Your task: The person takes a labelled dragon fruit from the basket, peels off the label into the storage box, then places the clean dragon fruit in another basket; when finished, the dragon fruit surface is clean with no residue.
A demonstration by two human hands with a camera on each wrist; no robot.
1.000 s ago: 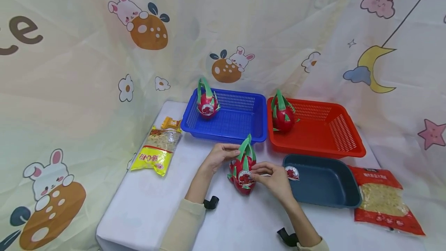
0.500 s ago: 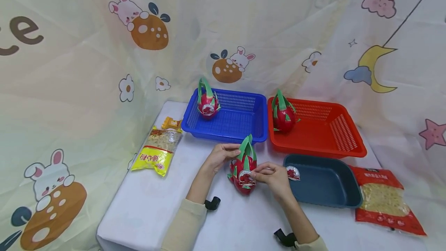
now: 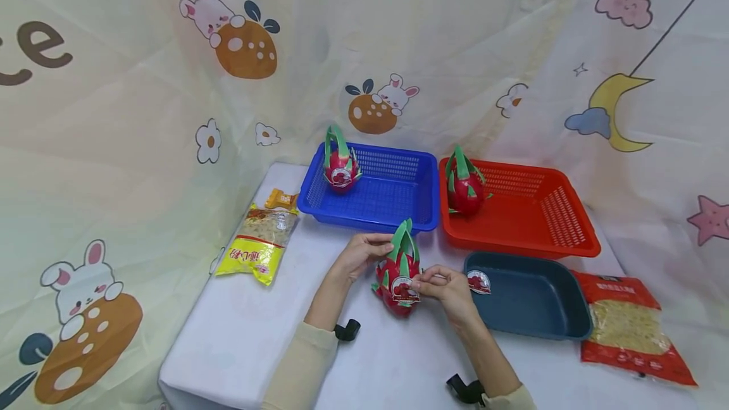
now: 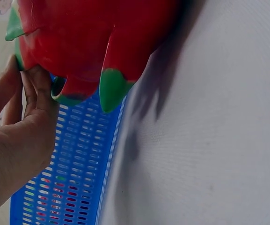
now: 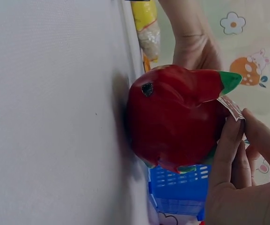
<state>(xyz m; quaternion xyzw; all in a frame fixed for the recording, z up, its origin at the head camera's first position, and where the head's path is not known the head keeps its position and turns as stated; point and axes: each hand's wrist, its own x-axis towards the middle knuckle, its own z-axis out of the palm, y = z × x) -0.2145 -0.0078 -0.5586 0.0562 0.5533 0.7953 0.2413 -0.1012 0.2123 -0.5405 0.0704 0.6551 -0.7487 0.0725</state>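
From here I see the left hand (image 3: 360, 256) pinching the near dragon fruit (image 3: 402, 266) at its left, seemingly steadying it, while the right hand (image 3: 448, 293) pinches the label (image 3: 405, 290)

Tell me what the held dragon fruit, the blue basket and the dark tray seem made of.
Held dragon fruit: likely molded plastic or foam, softly glossy; smooth skin, painted-looking green tips. Blue basket: probably plastic, slightly shiny; evenly slotted walls. Dark tray: perhaps plastic or coated metal, satin; smooth, rounded corners.
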